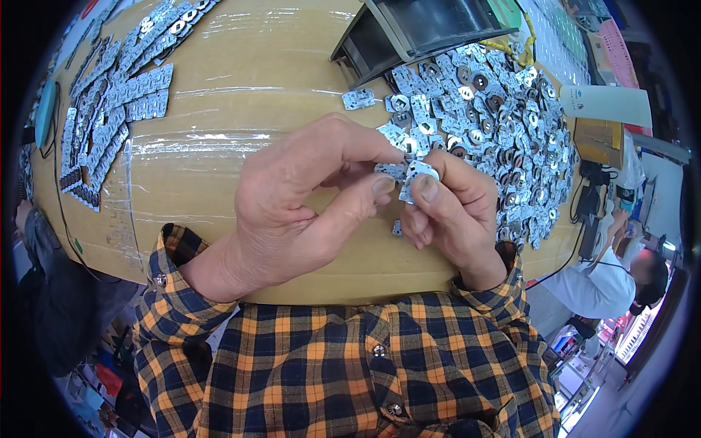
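Observation:
Above the table's near part my two hands meet, each pinching small stamped metal plates. Between the thumb and index finger of my left hand [307,193] is a thin metal plate [391,171]. A second metal plate [410,187], with small holes, sits under the thumb of my right hand [456,204]. The two plates touch or overlap at the fingertips; whether they are joined I cannot tell. Just beyond my right hand spreads a large heap of similar metal plates [504,124], some with dark round parts. One loose plate [358,98] lies left of the heap.
A black plastic bin [438,29] rests tipped at the back, beside the heap. Stacked rows of metal plates [120,95] lie at the far left of the brown table [226,95]. A white container [606,104] is at the right. Another person [599,285] works at the right.

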Tool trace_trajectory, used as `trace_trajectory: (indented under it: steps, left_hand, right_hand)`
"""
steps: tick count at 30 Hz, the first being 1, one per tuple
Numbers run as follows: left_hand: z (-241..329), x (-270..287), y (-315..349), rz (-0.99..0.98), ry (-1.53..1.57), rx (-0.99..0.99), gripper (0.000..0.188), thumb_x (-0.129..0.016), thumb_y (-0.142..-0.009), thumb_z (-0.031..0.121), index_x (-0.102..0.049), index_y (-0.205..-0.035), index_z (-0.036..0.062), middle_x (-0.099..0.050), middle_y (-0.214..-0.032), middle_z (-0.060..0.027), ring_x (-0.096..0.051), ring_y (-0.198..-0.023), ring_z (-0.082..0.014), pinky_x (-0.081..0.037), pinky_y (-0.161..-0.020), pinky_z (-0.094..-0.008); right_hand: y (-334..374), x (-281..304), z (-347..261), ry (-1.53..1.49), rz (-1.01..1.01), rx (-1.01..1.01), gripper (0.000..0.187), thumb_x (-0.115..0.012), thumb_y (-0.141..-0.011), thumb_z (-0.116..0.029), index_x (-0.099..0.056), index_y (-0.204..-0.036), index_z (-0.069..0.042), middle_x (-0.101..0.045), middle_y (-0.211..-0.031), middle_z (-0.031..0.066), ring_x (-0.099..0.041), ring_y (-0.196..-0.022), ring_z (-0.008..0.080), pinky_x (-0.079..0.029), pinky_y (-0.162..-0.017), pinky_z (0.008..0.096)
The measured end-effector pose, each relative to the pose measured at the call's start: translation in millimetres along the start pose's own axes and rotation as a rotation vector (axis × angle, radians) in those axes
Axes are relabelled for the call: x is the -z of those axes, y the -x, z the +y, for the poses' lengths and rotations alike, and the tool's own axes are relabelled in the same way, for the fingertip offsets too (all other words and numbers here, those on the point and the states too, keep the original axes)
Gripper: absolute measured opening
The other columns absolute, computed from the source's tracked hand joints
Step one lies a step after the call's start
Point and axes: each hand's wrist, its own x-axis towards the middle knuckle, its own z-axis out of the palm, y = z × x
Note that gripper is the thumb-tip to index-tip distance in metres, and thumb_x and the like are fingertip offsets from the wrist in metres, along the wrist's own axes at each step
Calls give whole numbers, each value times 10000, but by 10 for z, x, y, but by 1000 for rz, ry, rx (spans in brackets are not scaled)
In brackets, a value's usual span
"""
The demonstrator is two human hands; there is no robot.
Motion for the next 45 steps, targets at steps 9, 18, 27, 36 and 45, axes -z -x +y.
trace_trajectory:
  steps: [9,18,27,36,45]
  left_hand:
    - [10,-7,-41,-18,-270,-180,194,-631,-819,-108,-602,-994,-29,-614,-865,-91,-601,-714,-119,-459,-593,-214]
    - [3,-23,-23,20,-233,-129,187,-612,-837,-114,-589,-1005,-38,-602,-895,-99,-610,-733,-116,-476,-610,-211]
    - [-36,6,-17,-21,-148,-90,252,-576,-809,-136,-591,-1042,-42,-599,-904,-96,-608,-750,-108,-472,-621,-210]
    - [6,-14,-42,4,-165,-50,248,-600,-771,-117,-638,-997,-23,-608,-827,-74,-570,-670,-108,-441,-598,-211]
    - [-32,44,-50,-64,-277,50,197,-601,-845,-84,-652,-1030,-41,-635,-872,-57,-620,-803,-85,-471,-664,-186]
  right_hand:
    - [-11,7,-13,27,-26,-21,249,-519,-990,-212,-561,-819,-37,-537,-613,-27,-458,-487,3,-345,-445,154]
    - [-17,-8,-1,13,-16,-14,240,-508,-990,-191,-566,-818,-34,-527,-611,-34,-443,-478,-1,-333,-444,156]
    - [-9,-20,3,0,23,-14,234,-533,-981,-180,-573,-807,-30,-522,-572,-28,-436,-452,5,-328,-423,160]
    - [-39,-11,-20,141,84,48,284,-518,-979,-184,-498,-741,-30,-476,-558,-3,-409,-409,52,-342,-387,204]
    - [-126,32,-36,963,82,546,180,-610,-905,-70,-558,-752,8,-497,-571,76,-520,-474,157,-380,-442,313]
